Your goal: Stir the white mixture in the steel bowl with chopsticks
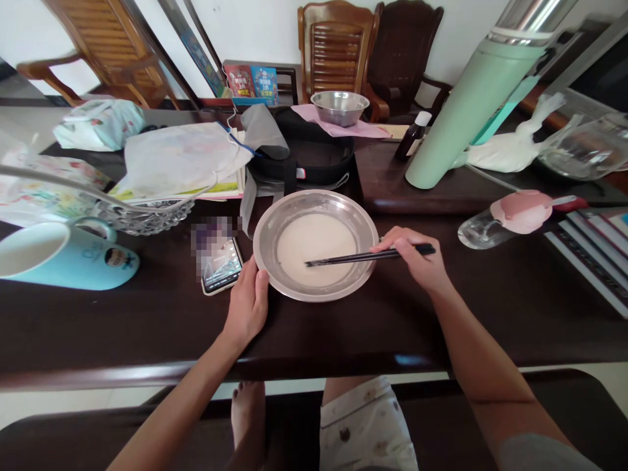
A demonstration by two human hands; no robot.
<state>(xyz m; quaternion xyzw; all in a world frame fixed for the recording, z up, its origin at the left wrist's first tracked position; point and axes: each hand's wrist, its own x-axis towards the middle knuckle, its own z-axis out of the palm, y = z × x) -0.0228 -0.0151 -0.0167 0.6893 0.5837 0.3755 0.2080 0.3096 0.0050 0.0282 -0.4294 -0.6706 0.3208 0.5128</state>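
A wide steel bowl (267,229) stands on the dark table in front of me, holding a milky white liquid (314,242). My left hand (249,297) grips the bowl's left rim, thumb on the near side. In my right hand (409,255) is a pair of black chopsticks (353,257), fingers closed round their thick end. Their tips dip into the white liquid near the bowl's middle. Just left of my left hand lies a phone (223,265) with its screen lit, partly blurred out.
A light blue mug (73,255) and a glass basket (152,216) are on the left. Behind the bowl sits a black bag (314,154); a small steel bowl (339,108) is farther back. To the right are a tall green thermos (471,111), a pink-topped bottle (515,212) and books (589,255).
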